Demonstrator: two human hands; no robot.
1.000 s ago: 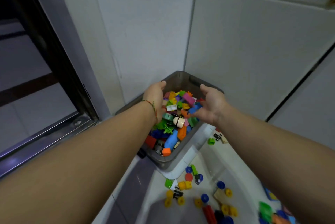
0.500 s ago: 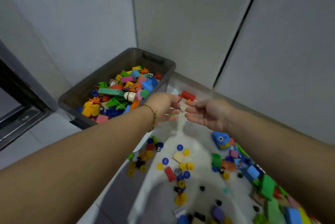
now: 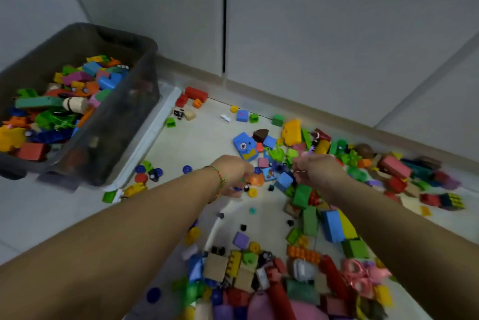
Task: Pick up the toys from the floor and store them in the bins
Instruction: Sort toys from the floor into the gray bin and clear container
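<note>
the dark, translucent plastic bin (image 3: 124, 122), heaped with bricks, sits far left on the pale floor (image 3: 202, 138). loose plastic toys (image 3: 331, 225) spread right and near. the left hand (image 3: 233, 173) hangs just left of an orange piece (image 3: 256, 179), the right hand (image 3: 317, 170) just right of a blue cube (image 3: 283, 181). both hands' fingers curl down, and blur hides whether they hold anything.

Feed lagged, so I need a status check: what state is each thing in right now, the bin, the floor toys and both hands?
Bin: upright, open-topped, partly filled with toys.
Floor toys: scattered loose, not yet binned.
Left hand: low among the floor toys, fingers curled; grip unclear.
Right hand: low over the floor toys, fingers curled; grip unclear.
</note>
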